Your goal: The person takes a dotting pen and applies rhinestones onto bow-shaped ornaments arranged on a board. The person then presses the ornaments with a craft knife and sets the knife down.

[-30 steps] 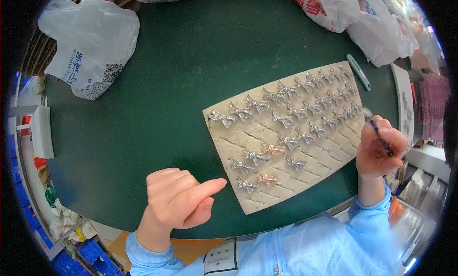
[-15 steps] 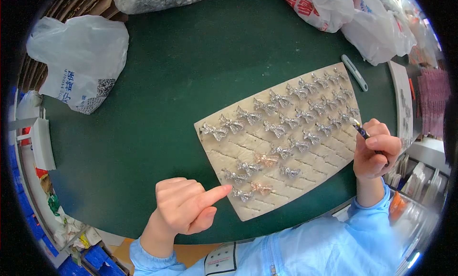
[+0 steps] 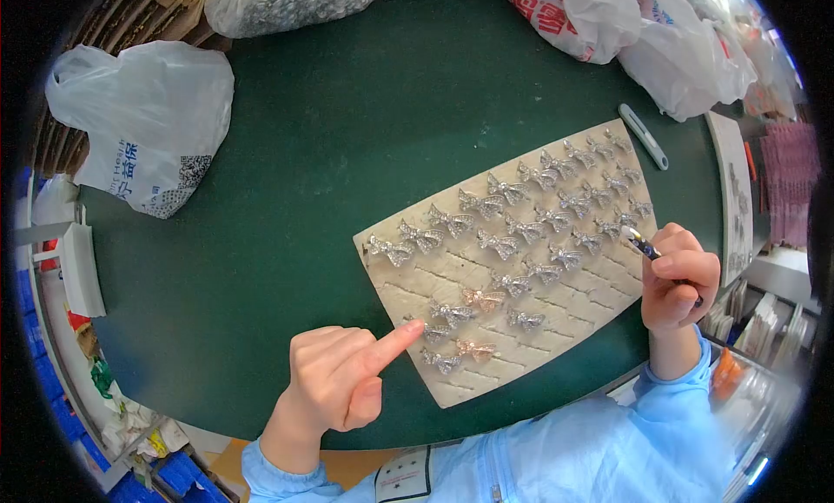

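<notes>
A slitted cream-coloured board [image 3: 556, 329] lies at an angle on the table and carries rows of small silver, rhinestone-studded bows [image 3: 497, 243]. Two bows in its lower left part are rose gold, one of them the lower rose-gold bow [image 3: 475, 351]. My left hand [image 3: 334, 377] is at the board's left edge, index finger stretched out and its tip at a silver bow [image 3: 436, 331], partly covering it; the other fingers are curled. In my right hand [image 3: 680, 277], over the board's right edge, is a dark pen-like tool [image 3: 645, 247] with a pale tip pointing at the bows.
Beyond the board's far right corner lies a grey-green utility knife [image 3: 644, 136]. White plastic bags [image 3: 682, 51] stand at the back right, another plastic bag [image 3: 152, 112] at the back left. A bag of small shiny pieces [image 3: 291, 3] sits at the far edge of the green table [image 3: 243, 268].
My left index finger has shifted up from the lowest silver bow to the one above it. The pen-like tool's tip has moved left and down over the board.
</notes>
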